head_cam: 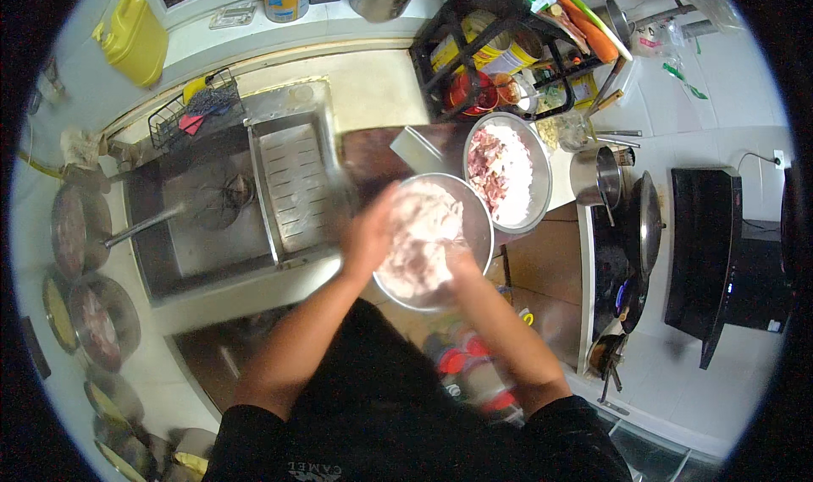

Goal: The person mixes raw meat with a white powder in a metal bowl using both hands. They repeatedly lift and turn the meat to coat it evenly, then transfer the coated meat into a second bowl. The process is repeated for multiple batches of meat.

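In the middle of the head view is a round metal bowl [476, 234] holding pale, whitish meat pieces [422, 228]. My left hand [371, 231] lies along the bowl's left rim, blurred by motion; whether its fingers grip the rim is unclear. My right hand [458, 263] reaches into the bowl, with its fingers in or against the meat and partly hidden. Just up and to the right stands a second metal bowl [545, 187], with pink chopped meat [488, 171] beside a brightly lit white mass. A cleaver blade [418, 150] lies on the dark board [371, 152] behind the bowls.
A metal sink [209, 247] with a long-handled utensil [149, 225] is on the left. Beyond the bowls stands a black rack [467, 50] with containers and carrots [587, 28]. Pots [594, 177] and a stove [610, 260] are on the right; more bowls [130, 320] line the left counter.
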A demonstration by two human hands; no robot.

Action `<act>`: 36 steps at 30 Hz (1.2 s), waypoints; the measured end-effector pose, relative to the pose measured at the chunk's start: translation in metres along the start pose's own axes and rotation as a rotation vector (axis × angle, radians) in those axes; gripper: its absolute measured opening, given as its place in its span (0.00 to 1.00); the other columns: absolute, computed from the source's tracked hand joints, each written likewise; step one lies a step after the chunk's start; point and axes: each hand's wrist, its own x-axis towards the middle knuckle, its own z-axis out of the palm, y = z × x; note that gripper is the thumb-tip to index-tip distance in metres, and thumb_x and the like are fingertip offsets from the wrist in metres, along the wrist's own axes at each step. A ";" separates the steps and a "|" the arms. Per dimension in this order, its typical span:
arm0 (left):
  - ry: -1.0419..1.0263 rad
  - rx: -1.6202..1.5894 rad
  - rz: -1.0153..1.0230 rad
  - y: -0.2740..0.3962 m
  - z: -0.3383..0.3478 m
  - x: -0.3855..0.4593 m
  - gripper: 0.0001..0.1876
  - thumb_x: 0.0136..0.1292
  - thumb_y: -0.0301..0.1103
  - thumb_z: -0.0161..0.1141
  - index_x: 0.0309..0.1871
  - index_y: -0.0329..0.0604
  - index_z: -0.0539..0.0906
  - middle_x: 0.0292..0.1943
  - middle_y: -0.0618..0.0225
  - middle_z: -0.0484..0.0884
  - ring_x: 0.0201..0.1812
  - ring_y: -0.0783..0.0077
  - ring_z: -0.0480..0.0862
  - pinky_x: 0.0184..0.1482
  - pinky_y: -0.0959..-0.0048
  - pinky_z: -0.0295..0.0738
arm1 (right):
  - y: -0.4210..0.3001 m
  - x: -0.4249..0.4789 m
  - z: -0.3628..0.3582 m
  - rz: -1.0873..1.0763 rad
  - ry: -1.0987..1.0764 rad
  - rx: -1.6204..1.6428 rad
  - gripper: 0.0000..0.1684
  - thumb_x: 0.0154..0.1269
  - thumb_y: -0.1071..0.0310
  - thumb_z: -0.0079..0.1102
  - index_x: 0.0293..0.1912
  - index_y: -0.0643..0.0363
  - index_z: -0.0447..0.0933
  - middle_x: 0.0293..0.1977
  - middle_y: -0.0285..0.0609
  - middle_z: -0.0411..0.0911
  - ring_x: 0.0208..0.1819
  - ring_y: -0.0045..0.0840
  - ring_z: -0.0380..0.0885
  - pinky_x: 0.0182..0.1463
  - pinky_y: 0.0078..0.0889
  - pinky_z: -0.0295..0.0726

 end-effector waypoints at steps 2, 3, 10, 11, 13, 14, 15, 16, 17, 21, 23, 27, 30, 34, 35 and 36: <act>0.003 -0.012 -0.003 0.003 0.000 0.001 0.21 0.75 0.23 0.58 0.69 0.46 0.84 0.54 0.44 0.89 0.52 0.45 0.92 0.52 0.58 0.85 | -0.005 -0.001 -0.012 -0.165 -0.064 -0.050 0.18 0.80 0.63 0.60 0.61 0.63 0.81 0.47 0.49 0.86 0.42 0.31 0.87 0.41 0.37 0.88; 0.009 -0.021 0.019 0.002 0.002 0.001 0.21 0.75 0.24 0.58 0.69 0.46 0.84 0.54 0.45 0.89 0.52 0.45 0.92 0.52 0.58 0.85 | 0.003 0.020 -0.027 -0.238 -0.066 -0.127 0.18 0.80 0.63 0.61 0.60 0.64 0.81 0.46 0.48 0.86 0.41 0.29 0.86 0.41 0.34 0.86; 0.006 0.045 -0.001 -0.008 0.000 0.000 0.20 0.75 0.24 0.59 0.68 0.46 0.85 0.55 0.45 0.89 0.53 0.45 0.91 0.53 0.57 0.84 | -0.032 -0.021 -0.023 -0.560 -0.015 -0.465 0.23 0.75 0.60 0.68 0.61 0.65 0.82 0.55 0.47 0.86 0.54 0.29 0.82 0.59 0.37 0.80; -0.003 0.041 0.008 -0.006 0.003 0.000 0.20 0.75 0.24 0.59 0.68 0.46 0.85 0.55 0.45 0.89 0.53 0.44 0.91 0.53 0.57 0.84 | -0.016 -0.004 -0.028 -0.630 0.039 -0.429 0.23 0.75 0.59 0.68 0.60 0.65 0.82 0.55 0.47 0.86 0.54 0.29 0.82 0.59 0.37 0.81; -0.009 0.041 0.022 -0.005 0.004 0.001 0.20 0.75 0.25 0.59 0.68 0.46 0.85 0.56 0.45 0.89 0.53 0.44 0.91 0.54 0.57 0.84 | -0.008 0.022 -0.018 -0.669 -0.138 -0.243 0.23 0.72 0.58 0.70 0.57 0.64 0.82 0.53 0.52 0.87 0.53 0.37 0.86 0.58 0.41 0.82; 0.005 0.037 0.033 -0.006 0.004 0.001 0.20 0.75 0.25 0.59 0.68 0.46 0.85 0.56 0.45 0.88 0.53 0.43 0.90 0.54 0.57 0.84 | -0.006 0.018 -0.012 -0.817 -0.095 -0.442 0.24 0.71 0.57 0.70 0.57 0.65 0.82 0.52 0.54 0.87 0.53 0.41 0.86 0.57 0.44 0.82; 0.015 0.031 0.044 -0.007 0.004 0.001 0.20 0.75 0.25 0.59 0.68 0.46 0.85 0.56 0.45 0.88 0.53 0.43 0.90 0.54 0.57 0.84 | -0.003 0.004 -0.010 -0.961 -0.043 -0.642 0.25 0.70 0.56 0.71 0.57 0.65 0.82 0.50 0.55 0.87 0.52 0.44 0.86 0.57 0.47 0.83; 0.026 0.024 0.057 -0.008 0.003 0.001 0.21 0.75 0.25 0.59 0.69 0.46 0.84 0.56 0.45 0.88 0.53 0.43 0.90 0.54 0.57 0.84 | -0.005 -0.008 -0.007 -1.102 0.012 -0.843 0.26 0.69 0.55 0.71 0.56 0.65 0.82 0.49 0.57 0.87 0.51 0.48 0.87 0.57 0.50 0.83; 0.013 0.027 0.040 -0.006 0.003 0.002 0.20 0.75 0.25 0.59 0.69 0.45 0.84 0.56 0.45 0.88 0.54 0.44 0.90 0.54 0.57 0.84 | -0.015 -0.012 -0.004 -0.763 -0.125 -1.276 0.28 0.67 0.50 0.69 0.59 0.59 0.83 0.49 0.62 0.85 0.51 0.54 0.85 0.58 0.56 0.82; -0.001 -0.004 0.017 -0.005 0.001 0.000 0.20 0.76 0.25 0.59 0.69 0.45 0.84 0.57 0.46 0.89 0.55 0.46 0.91 0.55 0.57 0.84 | -0.012 -0.037 -0.039 -1.477 -0.385 -1.432 0.27 0.74 0.42 0.60 0.66 0.41 0.81 0.50 0.57 0.85 0.50 0.52 0.86 0.57 0.54 0.84; -0.027 0.042 -0.010 -0.008 0.004 0.001 0.20 0.76 0.25 0.60 0.69 0.45 0.84 0.57 0.47 0.89 0.55 0.46 0.91 0.54 0.57 0.85 | -0.016 -0.004 -0.064 -1.251 -0.450 -1.446 0.27 0.78 0.42 0.55 0.67 0.41 0.80 0.52 0.56 0.85 0.50 0.49 0.87 0.55 0.55 0.85; 0.005 -0.092 -0.005 -0.008 0.001 -0.001 0.20 0.76 0.25 0.59 0.68 0.44 0.84 0.58 0.47 0.89 0.55 0.46 0.91 0.54 0.57 0.85 | -0.064 -0.038 0.012 -0.803 -0.011 -1.494 0.30 0.82 0.45 0.48 0.70 0.52 0.76 0.68 0.67 0.75 0.58 0.52 0.85 0.63 0.54 0.82; 0.047 -0.104 0.099 -0.005 0.004 0.001 0.19 0.76 0.25 0.58 0.68 0.45 0.85 0.57 0.46 0.89 0.55 0.46 0.91 0.55 0.57 0.85 | -0.002 -0.013 0.051 -1.033 0.113 -1.606 0.34 0.73 0.51 0.58 0.72 0.58 0.74 0.75 0.74 0.64 0.75 0.60 0.70 0.75 0.62 0.71; -0.013 -0.029 -0.022 0.001 0.000 0.003 0.19 0.76 0.26 0.59 0.68 0.46 0.85 0.57 0.46 0.88 0.55 0.44 0.90 0.56 0.56 0.85 | 0.035 -0.041 0.001 -1.282 -0.225 -1.619 0.30 0.70 0.58 0.59 0.71 0.44 0.79 0.80 0.46 0.65 0.81 0.51 0.62 0.82 0.62 0.57; 0.042 -0.052 0.070 -0.008 0.002 0.002 0.19 0.76 0.26 0.59 0.68 0.46 0.85 0.57 0.46 0.89 0.54 0.44 0.90 0.55 0.56 0.85 | 0.018 -0.039 -0.021 -1.201 -0.333 -1.640 0.28 0.71 0.58 0.59 0.69 0.41 0.81 0.78 0.44 0.69 0.80 0.46 0.65 0.81 0.60 0.59; 0.039 -0.043 0.075 -0.009 0.002 0.003 0.20 0.76 0.26 0.59 0.68 0.46 0.85 0.57 0.46 0.89 0.54 0.44 0.90 0.55 0.56 0.85 | 0.001 -0.034 -0.033 -1.114 -0.437 -1.656 0.25 0.72 0.58 0.59 0.67 0.37 0.82 0.76 0.41 0.72 0.79 0.41 0.67 0.80 0.59 0.61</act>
